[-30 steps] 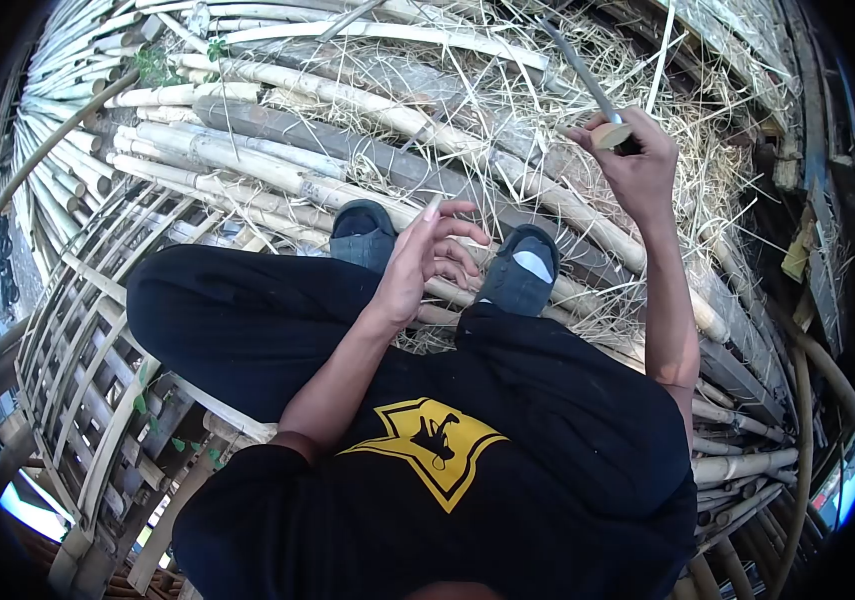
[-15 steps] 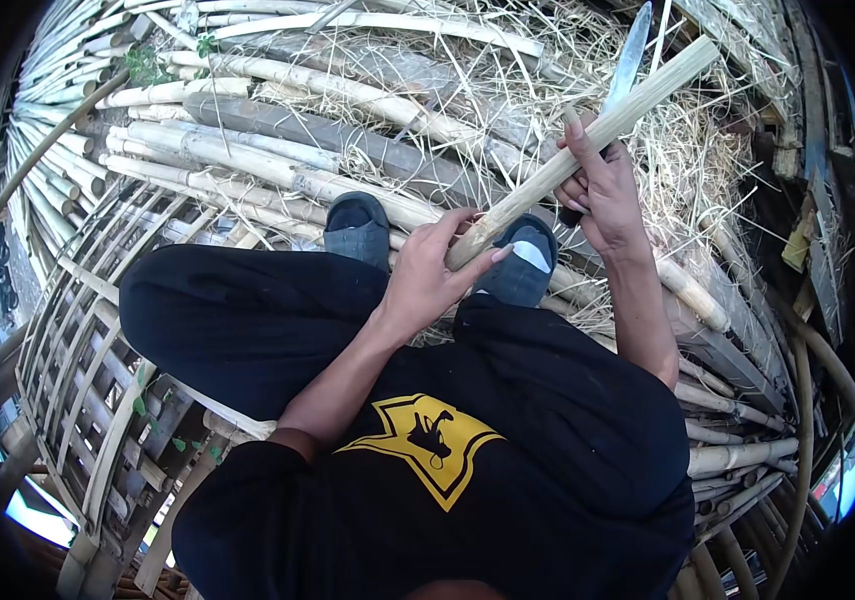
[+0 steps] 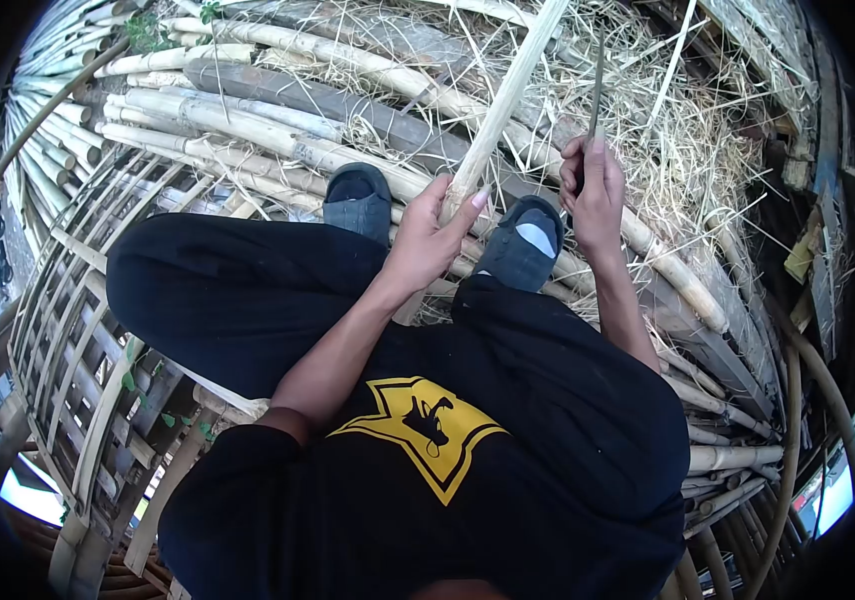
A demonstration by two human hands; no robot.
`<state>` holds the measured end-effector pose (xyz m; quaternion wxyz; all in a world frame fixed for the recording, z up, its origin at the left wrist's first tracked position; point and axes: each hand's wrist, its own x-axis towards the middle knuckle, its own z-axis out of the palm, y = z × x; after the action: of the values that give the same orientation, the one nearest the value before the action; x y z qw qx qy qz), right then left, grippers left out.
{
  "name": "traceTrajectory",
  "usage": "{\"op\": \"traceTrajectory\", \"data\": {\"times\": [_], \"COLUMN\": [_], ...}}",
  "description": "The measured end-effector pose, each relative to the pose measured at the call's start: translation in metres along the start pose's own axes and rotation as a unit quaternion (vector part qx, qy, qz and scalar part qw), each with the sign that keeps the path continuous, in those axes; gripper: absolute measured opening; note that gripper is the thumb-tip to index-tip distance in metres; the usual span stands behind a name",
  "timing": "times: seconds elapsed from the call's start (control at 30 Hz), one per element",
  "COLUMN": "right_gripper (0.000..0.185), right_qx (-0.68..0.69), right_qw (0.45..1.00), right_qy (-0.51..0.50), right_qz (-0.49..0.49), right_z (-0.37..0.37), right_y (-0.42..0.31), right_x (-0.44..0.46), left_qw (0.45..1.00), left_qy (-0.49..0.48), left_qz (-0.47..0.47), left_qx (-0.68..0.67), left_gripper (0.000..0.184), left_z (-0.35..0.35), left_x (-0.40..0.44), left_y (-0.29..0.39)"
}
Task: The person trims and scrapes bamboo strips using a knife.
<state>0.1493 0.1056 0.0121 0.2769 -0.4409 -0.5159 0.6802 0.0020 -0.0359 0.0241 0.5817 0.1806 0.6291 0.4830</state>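
My left hand (image 3: 430,238) is closed around the lower part of a pale split-bamboo strip (image 3: 510,100), its thumb lying along the near side. The strip points up and slightly right, past the top edge of the view. My right hand (image 3: 596,195) grips a knife (image 3: 599,88) by its dark handle, most of which the fingers hide. Its thin blade stands upward and looks nearly edge-on. A gap separates blade and strip.
Bamboo poles (image 3: 348,140) lie under and ahead of my sandalled feet (image 3: 526,245). Pale shavings (image 3: 648,140) cover the ground around the knife. A woven bamboo frame (image 3: 98,350) stands at the left, and wooden boards (image 3: 828,220) at the right.
The bamboo strip has swung left and more upright, out of my right hand's touch. The knife has turned from showing its flat side to nearly edge-on. My left hand has shifted slightly left.
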Motion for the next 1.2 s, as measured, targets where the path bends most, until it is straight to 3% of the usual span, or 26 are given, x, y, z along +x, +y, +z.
{"op": "traceTrajectory", "data": {"times": [0.03,0.07,0.1,0.2,0.27,0.4,0.5,0.57,0.9,0.93,1.0,1.03,1.1,1.13,1.2], "right_gripper": [0.039,0.035,0.031,0.024,0.024,0.026,0.026,0.033,0.034,0.039,0.047,0.053,0.054,0.058,0.051], "right_qx": [-0.001,-0.167,-0.326,-0.414,-0.493,-0.496,-0.494,-0.511,-0.573,-0.565,-0.502,-0.542,-0.534,-0.486,-0.336], "right_qw": [1.0,0.981,0.926,0.881,0.839,0.834,0.837,0.821,0.777,0.767,0.859,0.821,0.778,0.79,0.857], "right_qy": [0.0,-0.058,-0.114,-0.158,-0.173,-0.164,-0.186,-0.156,-0.064,-0.057,0.088,0.18,0.321,0.371,0.385], "right_qz": [0.001,-0.078,-0.155,-0.167,-0.154,-0.177,-0.143,-0.203,-0.252,-0.298,-0.057,0.019,-0.075,-0.051,-0.064], "right_z": [-0.001,-0.002,0.0,0.004,0.006,0.007,0.001,-0.003,-0.037,-0.044,-0.081,-0.128,-0.21,-0.222,-0.234], "right_y": [0.0,-0.002,-0.008,-0.007,-0.008,-0.003,0.009,0.018,0.021,0.025,0.022,0.017,0.002,-0.023,-0.047], "right_x": [-0.002,-0.007,-0.012,-0.015,-0.015,-0.014,-0.007,-0.002,0.038,0.047,0.082,0.102,0.103,0.095,0.08], "left_qw": [1.0,1.0,1.0,0.997,0.963,0.942,0.916,0.908,0.915,0.918,0.916,0.915,0.913,0.914,0.965], "left_qy": [0.0,0.0,0.0,0.019,0.072,0.097,0.121,0.121,0.103,0.111,0.134,0.133,0.141,0.139,0.096], "left_qz": [0.004,0.008,0.008,0.033,0.155,0.138,0.197,0.191,0.173,0.155,0.185,0.185,0.199,0.242,0.123], "left_qx": [0.003,0.006,0.005,0.071,0.21,0.29,0.326,0.352,0.348,0.348,0.329,0.334,0.328,0.294,0.212], "left_gripper": [0.025,0.029,0.029,0.029,0.026,0.021,0.019,0.021,0.021,0.022,0.02,0.02,0.018,0.016,0.018], "left_z": [-0.002,-0.003,-0.003,-0.004,-0.002,-0.003,-0.004,-0.005,-0.001,-0.002,-0.01,-0.012,-0.018,-0.019,-0.016], "left_x": [0.001,0.002,0.002,0.003,0.004,-0.002,-0.001,0.0,0.001,-0.001,-0.004,-0.011,-0.019,-0.013,-0.006], "left_y": [-0.001,-0.003,-0.004,-0.006,-0.007,0.006,0.002,0.001,0.007,0.007,0.007,0.009,0.02,0.016,0.02]}}
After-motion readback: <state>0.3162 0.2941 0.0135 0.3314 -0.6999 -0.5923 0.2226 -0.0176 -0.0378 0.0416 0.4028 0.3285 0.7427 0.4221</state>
